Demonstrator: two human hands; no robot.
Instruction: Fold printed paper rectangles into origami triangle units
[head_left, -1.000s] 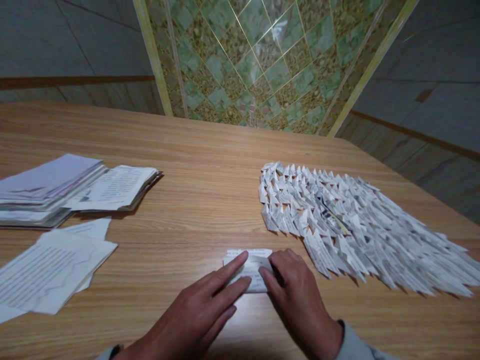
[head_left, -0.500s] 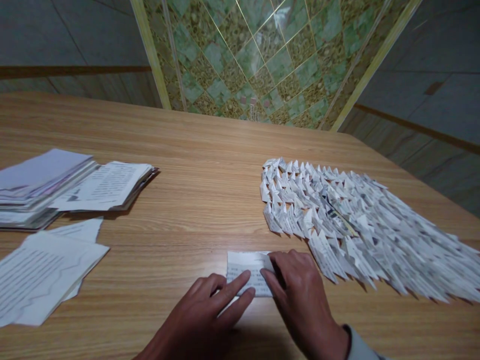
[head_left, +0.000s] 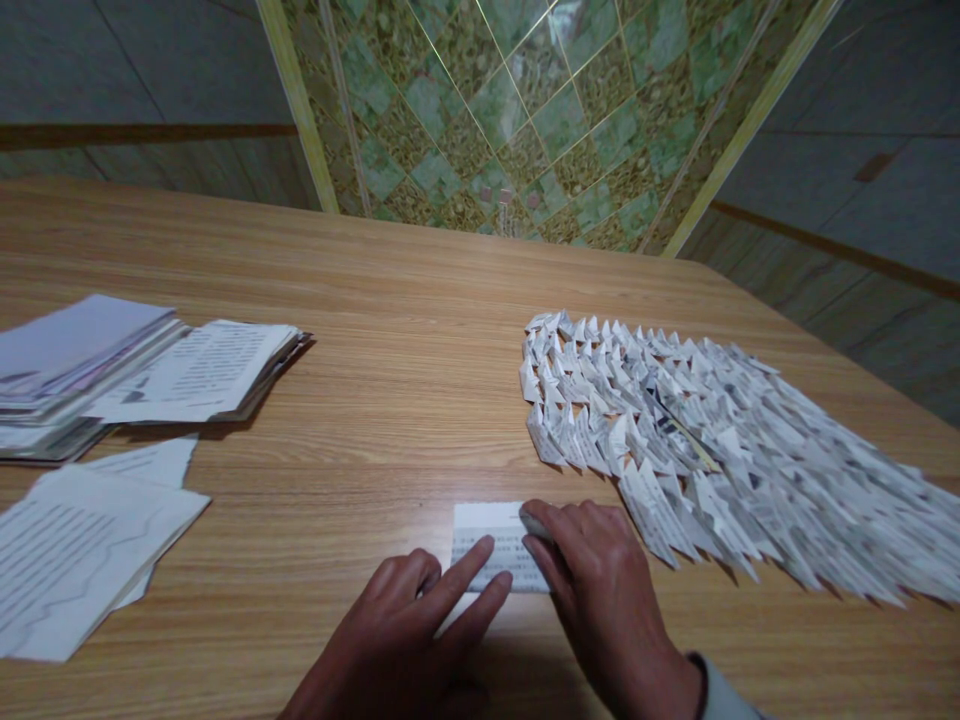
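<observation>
A folded sheet of printed paper (head_left: pixel 487 515) lies flat on the wooden table in front of me. Two outstretched fingers of my left hand (head_left: pixel 420 610) press on its lower middle part, spread apart, while the other fingers curl beneath or beside them. At the paper's right end, my right hand (head_left: pixel 600 570) pinches the upper right corner between thumb and forefinger. That corner is bent up and partly covered by my fingers.
Many small folded paper pieces (head_left: pixel 675 430) stand in close rows at the right. Paper stacks (head_left: pixel 210 370) sit at the left, with loose lined sheets (head_left: pixel 90 560) nearer me. The wooden table (head_left: pixel 375 300) reaches back to a patterned tile wall (head_left: pixel 525 100).
My right fingertips have moved slightly left, bringing the paper's upper right corner with them. My left hand stays on the paper almost unmoved.
</observation>
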